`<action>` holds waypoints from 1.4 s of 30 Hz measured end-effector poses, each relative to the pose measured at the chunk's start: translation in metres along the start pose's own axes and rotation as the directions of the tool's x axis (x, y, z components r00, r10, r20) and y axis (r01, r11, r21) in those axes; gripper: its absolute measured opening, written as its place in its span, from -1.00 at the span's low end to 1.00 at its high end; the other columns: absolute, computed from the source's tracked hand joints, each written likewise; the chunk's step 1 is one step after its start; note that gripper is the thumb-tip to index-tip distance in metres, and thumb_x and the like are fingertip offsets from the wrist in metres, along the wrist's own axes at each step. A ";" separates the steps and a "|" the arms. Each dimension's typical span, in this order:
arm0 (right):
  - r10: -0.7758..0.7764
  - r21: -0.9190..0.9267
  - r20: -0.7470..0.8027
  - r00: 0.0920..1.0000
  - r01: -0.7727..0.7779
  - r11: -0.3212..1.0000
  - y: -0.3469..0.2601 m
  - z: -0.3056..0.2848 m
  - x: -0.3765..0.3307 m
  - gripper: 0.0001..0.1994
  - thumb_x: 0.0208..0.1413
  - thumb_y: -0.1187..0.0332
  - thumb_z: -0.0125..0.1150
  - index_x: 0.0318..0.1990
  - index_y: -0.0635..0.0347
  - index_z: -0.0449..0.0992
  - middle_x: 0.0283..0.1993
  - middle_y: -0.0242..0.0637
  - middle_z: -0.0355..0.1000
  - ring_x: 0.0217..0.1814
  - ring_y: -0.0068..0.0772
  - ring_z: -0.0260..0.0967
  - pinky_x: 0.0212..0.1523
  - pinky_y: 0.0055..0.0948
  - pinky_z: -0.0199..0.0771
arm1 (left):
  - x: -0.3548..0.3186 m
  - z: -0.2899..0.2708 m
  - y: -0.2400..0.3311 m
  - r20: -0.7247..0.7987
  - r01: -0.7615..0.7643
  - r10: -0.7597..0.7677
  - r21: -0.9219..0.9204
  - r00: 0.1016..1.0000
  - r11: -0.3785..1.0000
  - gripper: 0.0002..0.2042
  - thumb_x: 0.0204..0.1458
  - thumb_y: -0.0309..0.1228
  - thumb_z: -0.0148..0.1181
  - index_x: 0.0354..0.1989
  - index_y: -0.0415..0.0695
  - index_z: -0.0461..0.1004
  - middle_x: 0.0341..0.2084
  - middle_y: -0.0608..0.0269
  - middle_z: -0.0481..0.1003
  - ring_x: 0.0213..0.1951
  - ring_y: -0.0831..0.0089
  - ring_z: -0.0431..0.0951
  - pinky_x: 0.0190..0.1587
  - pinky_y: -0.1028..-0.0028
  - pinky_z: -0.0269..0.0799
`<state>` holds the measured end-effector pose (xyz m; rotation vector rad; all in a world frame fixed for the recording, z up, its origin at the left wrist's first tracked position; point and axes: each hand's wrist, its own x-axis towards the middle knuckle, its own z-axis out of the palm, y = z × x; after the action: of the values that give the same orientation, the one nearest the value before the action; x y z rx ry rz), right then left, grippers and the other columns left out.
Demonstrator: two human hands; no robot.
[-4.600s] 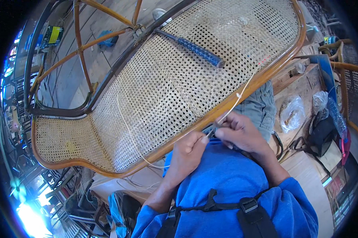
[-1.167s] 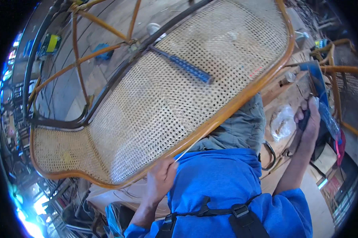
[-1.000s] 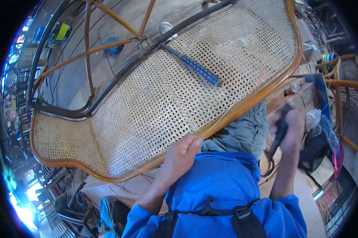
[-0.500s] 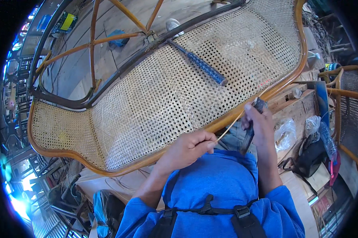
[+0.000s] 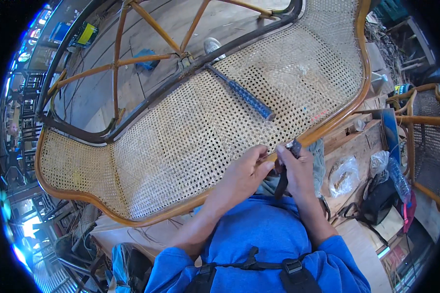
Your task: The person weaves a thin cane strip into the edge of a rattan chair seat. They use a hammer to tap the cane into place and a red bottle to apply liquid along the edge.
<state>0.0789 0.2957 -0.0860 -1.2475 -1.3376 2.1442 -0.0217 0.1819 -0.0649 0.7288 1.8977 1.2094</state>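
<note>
A curved panel of woven cane webbing [image 5: 181,127] in a brown rattan frame [image 5: 322,132] lies before me. Above its near edge my left hand [image 5: 244,175] is pinched closed, thumb and forefinger together; whatever is between them is too small to make out. Close beside it, my right hand [image 5: 298,171] is wrapped around a dark tool [image 5: 282,183] with a bit of metal at its upper end. The tool's kind is unclear. On the webbing rests another tool with a blue patterned handle [image 5: 251,100] and a thin dark shaft.
Rattan struts [image 5: 116,83] and a dark curved rail [image 5: 147,105] rise along the far side. To my right are wooden blocks [image 5: 356,146], a clear plastic bag [image 5: 344,176] and a black bag [image 5: 381,198]. More cane furniture [image 5: 427,134] stands farther right.
My right hand with the dark tool has come left and down, close to my left hand. My left hand has shifted slightly up and right. The pale strip between them no longer shows clearly.
</note>
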 end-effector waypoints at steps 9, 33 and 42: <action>-0.023 0.088 0.011 1.000 0.022 0.996 0.001 -0.013 0.008 -0.84 0.11 0.35 0.19 -0.46 0.17 0.43 -0.64 -0.48 0.29 -0.66 -0.67 0.19 -0.63 -0.64 0.15 | 0.007 -0.004 -0.008 0.107 0.141 -0.145 0.039 0.984 0.989 -0.78 0.17 -0.32 0.07 -0.26 -0.26 0.45 -0.50 0.36 0.42 -0.40 0.64 0.36 -0.31 0.54 0.34; -0.413 -0.924 -0.364 0.835 -0.380 0.048 0.078 -0.445 0.095 -0.64 -0.05 0.29 0.23 -0.12 0.33 0.45 -0.26 0.07 0.45 -0.17 0.01 0.41 -0.10 -0.21 0.36 | 0.060 -0.222 -0.057 -0.370 0.376 -0.124 0.755 0.921 0.537 -0.70 0.07 -0.16 -0.06 -0.29 -0.11 0.51 -0.33 -0.06 0.52 -0.24 -0.02 0.52 -0.21 0.10 0.41; -0.289 -0.909 -0.343 0.894 -0.238 0.342 0.073 -0.476 0.082 -0.63 -0.01 0.31 0.28 -0.10 0.41 0.44 -0.22 -0.01 0.49 -0.20 -0.16 0.45 -0.13 -0.25 0.40 | 0.146 -0.269 -0.084 -0.388 0.369 -0.079 0.767 0.918 0.524 -0.71 0.04 -0.19 -0.02 -0.30 -0.11 0.54 -0.27 0.01 0.55 -0.17 0.02 0.53 -0.11 0.13 0.41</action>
<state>0.4284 0.5798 -0.2741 -1.8918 -2.4224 0.6890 -0.3315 0.1326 -0.1138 0.7321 2.7650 0.1514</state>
